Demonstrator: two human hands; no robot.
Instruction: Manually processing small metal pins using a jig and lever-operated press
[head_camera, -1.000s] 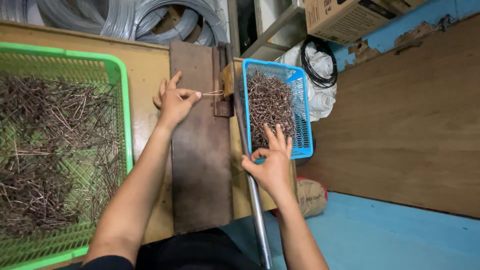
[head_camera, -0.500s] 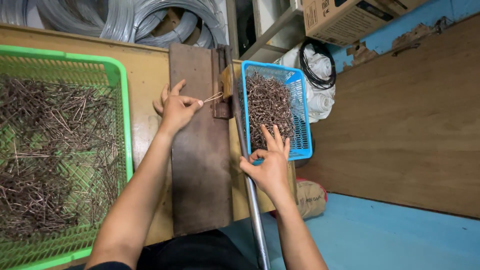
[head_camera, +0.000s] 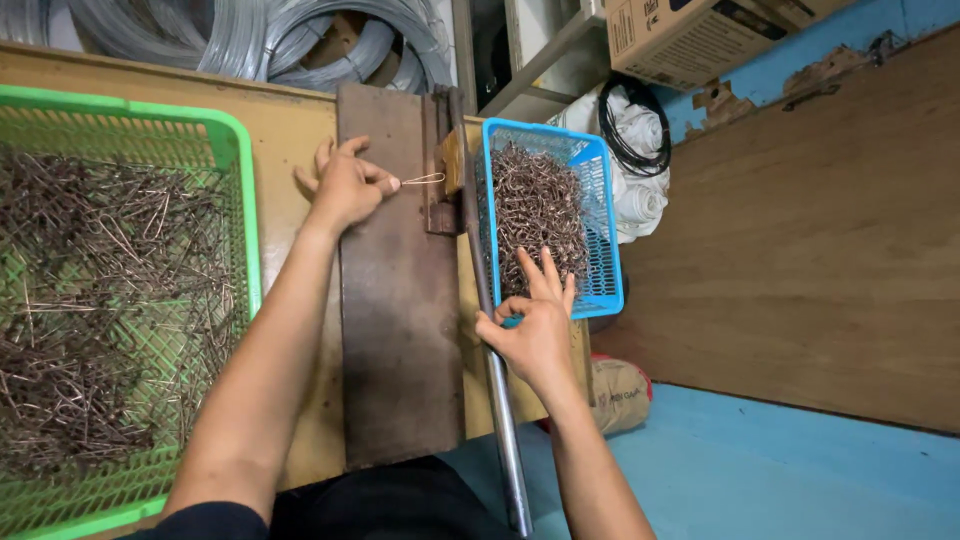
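Green basket (head_camera: 240, 180), left of frame: straight wire bits. Blue basket (head_camera: 604, 200), centre: bent hooks. Left hand (head_camera: 345, 185) pinches thin wire loop (head_camera: 424, 179); right hand (head_camera: 535, 330) grips steel lever (head_camera: 500, 400).

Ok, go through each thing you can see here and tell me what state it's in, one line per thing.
Left hand: pinching a bent wire piece over the metal plate.
Right hand: gripping the metal lever bar.
Blue basket: heaped with bent wire pieces.
Green basket: part full of straight wire pieces.
Wire coils: stacked behind the bench.
Cardboard box: closed.
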